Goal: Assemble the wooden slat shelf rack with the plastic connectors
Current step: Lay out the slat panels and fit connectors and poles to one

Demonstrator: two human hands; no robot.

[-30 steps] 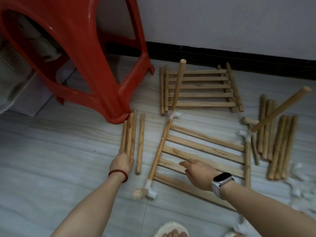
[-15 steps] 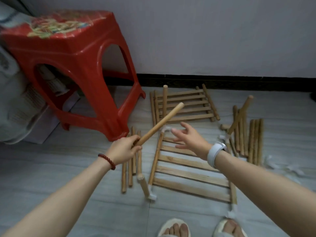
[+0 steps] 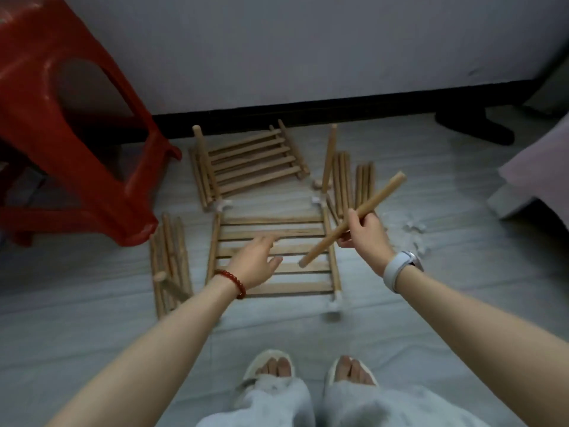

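1. The person's right hand grips a round wooden dowel, holding it slanted in the air above the near slatted wooden panel on the grey floor.
2. The left hand hovers over that panel, its grip released, fingers spread.
3. A second slatted panel lies nearer the wall, beside a red plastic stool.

One slat panel is laid before the feet, another panel behind it, a stool left, dowels right.
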